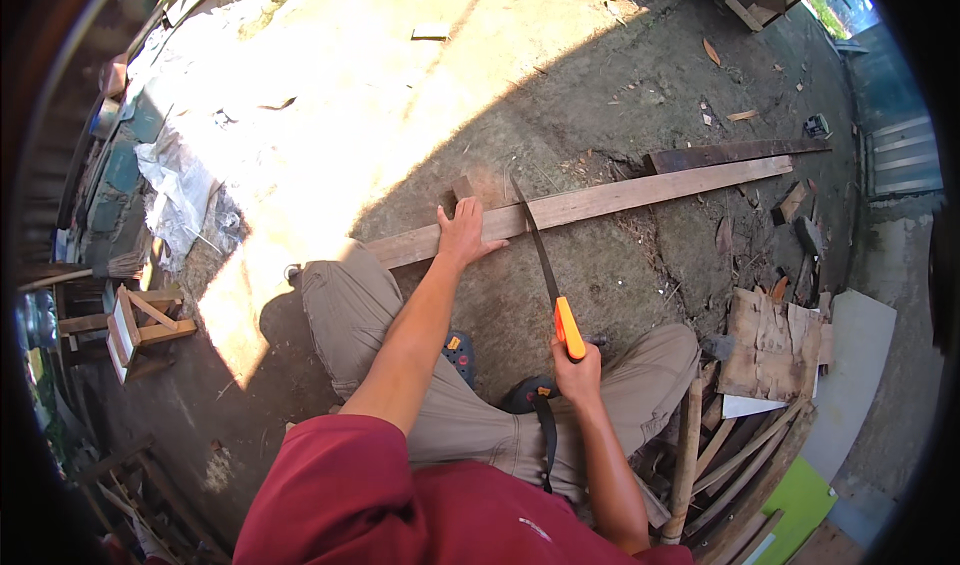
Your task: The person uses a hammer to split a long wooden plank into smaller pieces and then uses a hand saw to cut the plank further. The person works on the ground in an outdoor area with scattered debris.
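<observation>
A long wooden plank (640,193) runs across in front of me, from beside my left knee to the far right. My left hand (464,235) presses on it with fingers spread, holding nothing. In my right hand (577,370) is the orange handle of a handsaw (541,250), fingers wrapped round it. The dark blade points away from me and crosses the plank just right of my left hand. Whether its teeth sit in a cut is too small to tell. A small wood block (462,188) shows behind the plank, near my left fingertips.
A darker beam (735,153) lies behind the plank's right part. Wood scraps and sticks (740,455) pile up at my right, beside a pale sheet (850,375). Left are crumpled plastic (178,195), a small wooden frame (140,327) and a broom (122,265). Sunlight glares on the ground.
</observation>
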The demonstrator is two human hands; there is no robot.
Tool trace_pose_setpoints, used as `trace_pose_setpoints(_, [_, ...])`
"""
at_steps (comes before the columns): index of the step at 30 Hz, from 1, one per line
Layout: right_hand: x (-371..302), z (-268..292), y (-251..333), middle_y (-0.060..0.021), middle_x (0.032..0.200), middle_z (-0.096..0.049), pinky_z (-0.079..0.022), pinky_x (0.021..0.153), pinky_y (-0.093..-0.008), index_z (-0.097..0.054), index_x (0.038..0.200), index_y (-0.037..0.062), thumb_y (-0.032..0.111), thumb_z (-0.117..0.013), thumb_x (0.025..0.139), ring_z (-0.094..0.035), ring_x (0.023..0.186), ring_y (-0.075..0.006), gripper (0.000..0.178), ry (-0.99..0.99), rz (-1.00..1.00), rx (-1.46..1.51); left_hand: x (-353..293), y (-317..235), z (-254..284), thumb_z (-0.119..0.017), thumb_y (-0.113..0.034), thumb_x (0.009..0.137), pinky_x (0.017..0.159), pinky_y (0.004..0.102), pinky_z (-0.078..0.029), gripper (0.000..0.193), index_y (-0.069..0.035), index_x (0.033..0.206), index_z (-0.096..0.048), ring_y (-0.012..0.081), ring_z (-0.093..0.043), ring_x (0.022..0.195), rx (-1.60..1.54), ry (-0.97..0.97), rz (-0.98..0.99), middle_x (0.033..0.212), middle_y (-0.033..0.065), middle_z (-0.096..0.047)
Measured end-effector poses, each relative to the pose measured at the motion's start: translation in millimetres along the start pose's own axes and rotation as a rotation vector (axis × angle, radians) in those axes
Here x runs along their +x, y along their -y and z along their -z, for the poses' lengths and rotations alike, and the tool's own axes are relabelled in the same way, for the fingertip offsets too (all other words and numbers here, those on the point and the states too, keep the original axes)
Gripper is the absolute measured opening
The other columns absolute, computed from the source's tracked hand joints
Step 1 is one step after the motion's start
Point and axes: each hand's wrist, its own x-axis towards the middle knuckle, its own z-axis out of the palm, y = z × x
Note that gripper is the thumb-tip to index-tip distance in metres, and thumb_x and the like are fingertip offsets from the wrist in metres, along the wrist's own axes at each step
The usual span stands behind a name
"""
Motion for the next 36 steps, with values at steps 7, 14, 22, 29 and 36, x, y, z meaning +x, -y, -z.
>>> trace_pose_setpoints(7, [16, 32, 22, 0.0020, 0.076, -0.060, -0.044, 0.063, -0.0260, -0.068, 0.098, -0.0049, 0.021, -0.069, 0.099, -0.053, 0.071, -0.0062, 0.026, -0.057, 0.237, -0.042, 31, -7, -7, -0.037, -0.067, 0.100, 0.120, 0.0635, -0.015, 0.084, 0.000, 0.151, -0.035, 0.0274, -0.021, 0.154, -0.280, -0.164, 0.424, 0.162, 0.0163, -0.029])
trace_pose_setpoints(14, [28, 22, 32, 0.0034, 0.072, -0.059, -0.042, 0.057, -0.0261, -0.070, 0.097, -0.0051, 0.024, -0.069, 0.100, -0.050, 0.064, -0.0059, 0.029, -0.052, 0.060, -0.027, 47, -28, -1, -0.032, -0.041, 0.107, 0.115, 0.0512, -0.030, 0.067, 0.003, 0.157, -0.024, 0.0291, -0.051, 0.136, -0.274, -0.026, 0.672, 0.150, 0.0188, -0.049])
trace_pose_setpoints(22, [122, -58, -3, 0.0011, 0.060, -0.048, -0.037, 0.053, -0.0287, -0.063, 0.079, -0.0043, 0.020, -0.069, 0.098, -0.042, 0.060, -0.0049, 0.032, -0.143, 0.248, -0.066, 54, -30, 11, -0.036, -0.031, 0.104, 0.104, 0.0491, -0.037, 0.064, 0.004, 0.157, -0.026, 0.0292, -0.063, 0.118, -0.234, -0.024, 0.669, 0.140, 0.0176, -0.058])
trace_pose_setpoints(29, [-18, 38, -17, -0.0017, 0.077, -0.067, -0.049, 0.066, -0.0262, -0.071, 0.097, -0.0071, 0.010, -0.066, 0.098, -0.059, 0.072, -0.0064, 0.018, -0.130, 0.137, -0.101, 50, -22, -5, -0.036, -0.029, 0.104, 0.098, 0.0476, -0.037, 0.062, 0.004, 0.156, -0.027, 0.0301, -0.065, 0.114, -0.192, -0.075, 0.693, 0.136, 0.0165, -0.060])
trace_pose_setpoints(36, [141, -48, -5, 0.0048, 0.061, -0.049, -0.034, 0.049, -0.0281, -0.058, 0.072, -0.0029, 0.012, -0.069, 0.095, -0.042, 0.057, -0.0043, 0.030, -0.117, 0.122, 0.033, 57, -35, -6, -0.035, -0.029, 0.104, 0.098, 0.0474, -0.037, 0.062, 0.003, 0.157, -0.026, 0.0296, -0.064, 0.115, -0.207, -0.097, 0.634, 0.143, 0.0169, -0.056])
